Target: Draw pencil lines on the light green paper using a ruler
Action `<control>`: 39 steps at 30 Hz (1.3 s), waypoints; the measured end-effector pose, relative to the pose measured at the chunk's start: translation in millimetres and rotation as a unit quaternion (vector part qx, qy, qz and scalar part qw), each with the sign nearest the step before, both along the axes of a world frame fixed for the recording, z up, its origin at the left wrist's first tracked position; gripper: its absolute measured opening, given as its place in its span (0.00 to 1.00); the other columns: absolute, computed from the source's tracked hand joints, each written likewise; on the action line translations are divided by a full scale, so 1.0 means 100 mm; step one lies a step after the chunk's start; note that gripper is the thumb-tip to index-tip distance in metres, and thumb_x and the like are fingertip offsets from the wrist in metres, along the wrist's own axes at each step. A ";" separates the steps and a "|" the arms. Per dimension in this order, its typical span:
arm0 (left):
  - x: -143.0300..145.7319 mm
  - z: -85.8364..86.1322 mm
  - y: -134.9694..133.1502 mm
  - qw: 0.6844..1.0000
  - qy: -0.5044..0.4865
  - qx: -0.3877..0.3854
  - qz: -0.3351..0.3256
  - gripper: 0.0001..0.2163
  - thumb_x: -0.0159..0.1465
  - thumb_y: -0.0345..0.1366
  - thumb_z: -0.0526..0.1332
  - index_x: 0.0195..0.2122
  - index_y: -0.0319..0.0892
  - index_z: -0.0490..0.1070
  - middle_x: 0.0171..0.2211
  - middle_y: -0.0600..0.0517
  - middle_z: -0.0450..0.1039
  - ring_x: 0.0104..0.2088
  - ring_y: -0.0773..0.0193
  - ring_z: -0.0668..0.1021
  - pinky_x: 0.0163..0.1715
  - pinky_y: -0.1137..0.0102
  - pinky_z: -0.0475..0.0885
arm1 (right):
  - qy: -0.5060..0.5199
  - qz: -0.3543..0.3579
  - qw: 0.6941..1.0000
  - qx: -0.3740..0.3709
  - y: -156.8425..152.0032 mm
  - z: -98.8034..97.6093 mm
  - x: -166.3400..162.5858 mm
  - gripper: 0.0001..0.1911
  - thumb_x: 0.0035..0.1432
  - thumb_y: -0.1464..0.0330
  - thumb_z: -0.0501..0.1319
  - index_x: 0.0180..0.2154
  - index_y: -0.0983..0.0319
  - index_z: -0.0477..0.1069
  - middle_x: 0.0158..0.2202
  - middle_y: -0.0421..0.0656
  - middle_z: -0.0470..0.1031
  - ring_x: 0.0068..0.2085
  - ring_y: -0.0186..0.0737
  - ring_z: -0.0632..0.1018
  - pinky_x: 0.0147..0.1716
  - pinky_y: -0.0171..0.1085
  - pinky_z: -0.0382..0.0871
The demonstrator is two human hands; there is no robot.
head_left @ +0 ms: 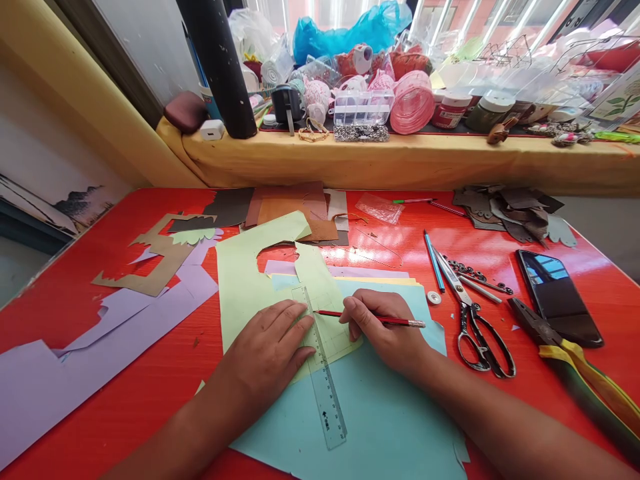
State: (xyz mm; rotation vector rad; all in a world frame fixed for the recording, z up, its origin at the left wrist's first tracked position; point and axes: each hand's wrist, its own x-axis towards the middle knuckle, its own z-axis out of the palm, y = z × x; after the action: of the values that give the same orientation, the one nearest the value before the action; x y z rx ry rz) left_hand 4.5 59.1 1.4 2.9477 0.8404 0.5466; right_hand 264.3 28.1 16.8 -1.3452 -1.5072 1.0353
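Observation:
A clear plastic ruler (pixel 327 400) lies at a slant over a pale green sheet of paper (pixel 245 287) with a piece cut out of its top. My left hand (pixel 273 343) rests flat on the ruler's upper part, fingers stretched out and pressing it to the paper. In my right hand (pixel 383 327) is a red pencil (pixel 330 313), its tip at the ruler's right edge. Faint pencil lines show on the green paper near my right hand. Beneath the green paper lies a larger light blue sheet (pixel 390 420).
Right of the papers lie scissors (pixel 467 313), a blue pen (pixel 434 260), pliers (pixel 555 340) and a phone (pixel 560 297). Purple paper offcuts (pixel 125 340) spread over the left. Brown leather pieces (pixel 285 200) sit at the back, below a crowded ledge (pixel 350 157).

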 end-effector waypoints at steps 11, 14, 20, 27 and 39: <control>0.00 0.05 0.01 1.000 -0.006 0.010 0.001 0.13 0.81 0.38 0.57 0.60 0.37 0.75 0.59 0.40 0.81 0.59 0.44 0.82 0.56 0.51 0.81 | 0.026 -0.038 0.999 0.023 -0.01 0.04 -0.02 0.28 0.77 0.47 0.59 0.31 0.58 0.79 0.22 0.41 0.78 0.24 0.40 0.75 0.27 0.38 0.69; -0.02 0.10 0.02 0.999 -0.006 0.027 0.015 0.12 0.82 0.37 0.55 0.55 0.38 0.77 0.53 0.41 0.83 0.53 0.45 0.85 0.49 0.51 0.81 | 0.030 -0.047 0.998 0.026 0.00 0.05 -0.02 0.28 0.77 0.47 0.59 0.31 0.58 0.78 0.21 0.41 0.77 0.24 0.40 0.74 0.27 0.39 0.68; -0.06 0.17 0.05 0.999 -0.005 0.040 0.032 0.13 0.83 0.37 0.53 0.52 0.39 0.77 0.50 0.43 0.84 0.49 0.49 0.85 0.48 0.54 0.80 | 0.041 -0.038 0.998 0.013 0.00 0.04 -0.02 0.27 0.76 0.47 0.60 0.31 0.58 0.78 0.22 0.40 0.76 0.24 0.40 0.73 0.26 0.38 0.67; -0.07 0.15 0.05 0.999 0.001 0.035 0.031 0.13 0.83 0.37 0.53 0.51 0.40 0.77 0.51 0.44 0.83 0.50 0.49 0.84 0.49 0.55 0.80 | 0.049 -0.029 0.998 0.002 -0.01 0.02 -0.01 0.25 0.77 0.50 0.60 0.32 0.59 0.78 0.22 0.40 0.76 0.25 0.40 0.74 0.28 0.39 0.67; -0.04 0.18 0.04 0.999 -0.006 0.040 0.030 0.14 0.83 0.37 0.52 0.51 0.40 0.77 0.50 0.43 0.83 0.48 0.49 0.85 0.46 0.56 0.80 | 0.047 -0.028 0.999 0.003 0.00 0.03 -0.01 0.23 0.77 0.52 0.61 0.33 0.59 0.79 0.22 0.39 0.77 0.25 0.39 0.74 0.27 0.38 0.66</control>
State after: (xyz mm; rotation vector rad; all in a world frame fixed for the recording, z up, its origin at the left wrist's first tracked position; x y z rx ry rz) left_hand 0.1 62.9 19.1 2.9949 0.9307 0.6157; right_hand 263.4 28.1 20.1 -1.3096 -1.3955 1.0444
